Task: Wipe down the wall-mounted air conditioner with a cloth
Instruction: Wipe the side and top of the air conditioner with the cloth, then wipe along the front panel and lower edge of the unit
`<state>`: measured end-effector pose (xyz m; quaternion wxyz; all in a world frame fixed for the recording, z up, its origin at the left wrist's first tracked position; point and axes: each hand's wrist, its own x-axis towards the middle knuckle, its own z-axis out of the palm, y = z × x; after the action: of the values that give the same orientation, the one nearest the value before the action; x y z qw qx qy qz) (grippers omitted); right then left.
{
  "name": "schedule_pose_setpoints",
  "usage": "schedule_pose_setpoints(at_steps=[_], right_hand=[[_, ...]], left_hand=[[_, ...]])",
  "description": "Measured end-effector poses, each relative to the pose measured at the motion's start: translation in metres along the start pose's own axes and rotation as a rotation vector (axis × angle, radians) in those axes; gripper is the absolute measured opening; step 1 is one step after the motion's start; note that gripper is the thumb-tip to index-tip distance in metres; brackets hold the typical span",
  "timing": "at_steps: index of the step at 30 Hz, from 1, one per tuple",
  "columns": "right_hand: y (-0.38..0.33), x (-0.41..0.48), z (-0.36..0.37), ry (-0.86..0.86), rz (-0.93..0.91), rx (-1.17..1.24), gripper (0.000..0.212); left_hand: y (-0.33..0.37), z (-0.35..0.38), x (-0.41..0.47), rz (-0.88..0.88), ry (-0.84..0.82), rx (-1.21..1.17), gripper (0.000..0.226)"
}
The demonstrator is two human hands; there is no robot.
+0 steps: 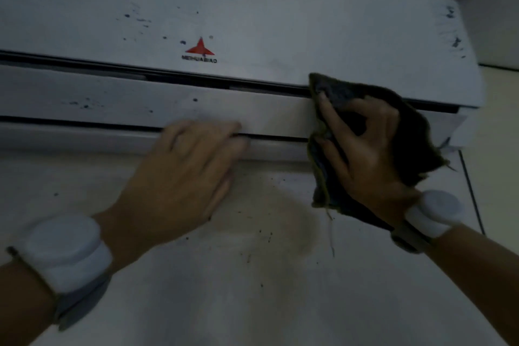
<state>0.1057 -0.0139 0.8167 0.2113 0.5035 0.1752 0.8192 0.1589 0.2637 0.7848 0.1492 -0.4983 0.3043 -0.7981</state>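
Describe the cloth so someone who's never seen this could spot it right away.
Find the white wall-mounted air conditioner. At its lower right end, the right hand holds a dark frayed cloth against it. It is the only dark soft thing there.

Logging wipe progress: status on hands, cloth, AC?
Left hand flat on louver. Right hand grips dark cloth against right end of air conditioner. Dark specks on its front. Nothing in the way.

Dim, bluish and low in contrast, with soft grain. The left hand (179,174), right hand (362,154) and cloth (415,143) are smeared by motion blur. Lines of the unit (252,8) bow from the wide lens; the corners are darkest.
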Motion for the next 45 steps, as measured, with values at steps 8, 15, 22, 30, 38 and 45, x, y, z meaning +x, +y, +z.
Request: schedule_pose_setpoints(at_steps=[8,15,22,30,38,45], right_hand=[[0.034,-0.080,-0.032,-0.140,0.022,0.080,0.032],[0.083,-0.091,-0.036,0.344,1.165,0.193,0.026],[0.068,-0.051,-0.008,1.185,1.384,1.331,0.029],[0.002,-0.068,0.046,0.512,1.093,0.393,0.048],[0.048,-0.113,0.037,0.338,0.937,0.137,0.034],[0.050,-0.108,0.029,0.351,1.062,0.212,0.026]], left_hand=[[0.077,0.070,-0.030,0.314,-0.194,-0.166,0.047],[0.107,0.118,-0.016,0.212,-0.224,-0.174,0.046],[0.116,0.134,-0.021,0.104,-0.250,-0.210,0.054],[0.114,0.134,-0.024,0.081,-0.271,-0.261,0.054],[0.114,0.136,-0.024,0.056,-0.250,-0.324,0.066],[0.114,0.137,-0.025,0.056,-0.228,-0.334,0.053]])
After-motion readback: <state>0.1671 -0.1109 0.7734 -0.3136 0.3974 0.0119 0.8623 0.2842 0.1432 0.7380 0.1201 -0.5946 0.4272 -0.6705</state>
